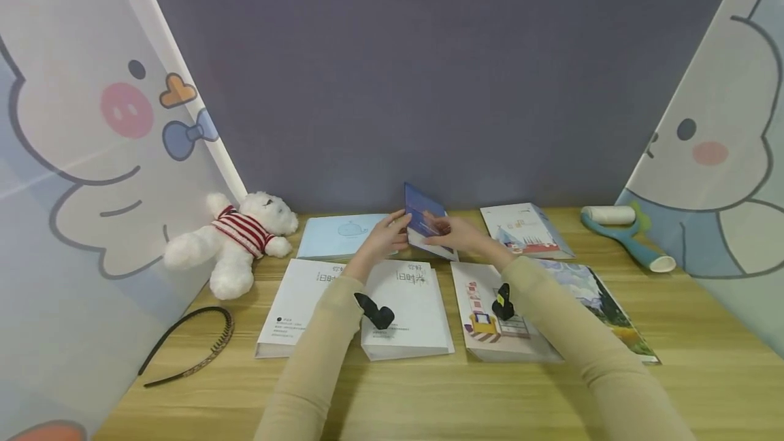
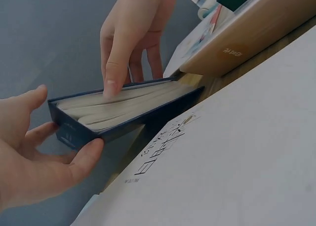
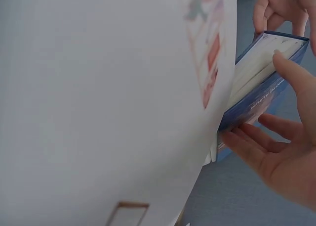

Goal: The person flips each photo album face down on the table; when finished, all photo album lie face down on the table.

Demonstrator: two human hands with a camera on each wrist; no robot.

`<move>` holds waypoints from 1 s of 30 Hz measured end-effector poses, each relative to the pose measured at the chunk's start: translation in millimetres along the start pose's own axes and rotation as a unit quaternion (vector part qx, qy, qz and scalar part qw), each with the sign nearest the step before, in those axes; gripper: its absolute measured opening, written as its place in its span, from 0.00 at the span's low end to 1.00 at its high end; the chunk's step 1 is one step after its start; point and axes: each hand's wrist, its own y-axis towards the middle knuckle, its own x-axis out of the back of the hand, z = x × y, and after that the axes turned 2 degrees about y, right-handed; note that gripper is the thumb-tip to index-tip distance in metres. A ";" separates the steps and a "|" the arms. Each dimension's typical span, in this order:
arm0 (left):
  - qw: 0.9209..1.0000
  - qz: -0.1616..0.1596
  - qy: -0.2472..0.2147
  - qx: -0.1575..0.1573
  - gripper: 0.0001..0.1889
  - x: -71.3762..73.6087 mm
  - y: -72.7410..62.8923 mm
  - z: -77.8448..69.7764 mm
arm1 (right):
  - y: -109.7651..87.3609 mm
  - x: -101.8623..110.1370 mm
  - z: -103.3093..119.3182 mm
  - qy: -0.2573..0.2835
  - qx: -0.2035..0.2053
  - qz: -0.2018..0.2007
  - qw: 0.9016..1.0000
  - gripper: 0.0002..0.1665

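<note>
A dark blue hardcover book (image 1: 421,204) stands tilted at the back middle of the table, held between both hands. My left hand (image 1: 386,235) grips its spine end; in the left wrist view, the thumb and fingers of the left hand (image 2: 44,159) close around the spine. My right hand (image 1: 461,235) holds the book from the other side. In the right wrist view, the right hand (image 3: 289,147) has its thumb on the pale page edges and its fingers against the blue cover (image 3: 247,107).
Two white books (image 1: 404,312) lie in front, beside an illustrated book (image 1: 490,312) and a landscape picture book (image 1: 603,298). Farther back are a light blue book (image 1: 333,237) and another illustrated book (image 1: 527,230). A plush toy (image 1: 241,233), headband (image 1: 190,339) and lint roller (image 1: 631,237) lie toward the sides.
</note>
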 end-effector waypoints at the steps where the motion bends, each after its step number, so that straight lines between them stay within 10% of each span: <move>1: 1.000 0.008 -0.004 -0.004 0.30 1.2 1.1 0.4 | 0.0 0.9 0.4 -0.005 -0.003 -0.002 1.000 0.45; 12: 0.999 0.016 -0.023 -0.018 0.25 3.8 -0.4 2.7 | 1.9 -1.1 7.3 -0.020 0.044 -0.042 0.998 0.35; 30: 0.999 0.022 0.021 -0.031 0.33 6.2 4.2 10.3 | 5.2 -2.3 10.7 0.095 0.005 -0.048 0.994 0.36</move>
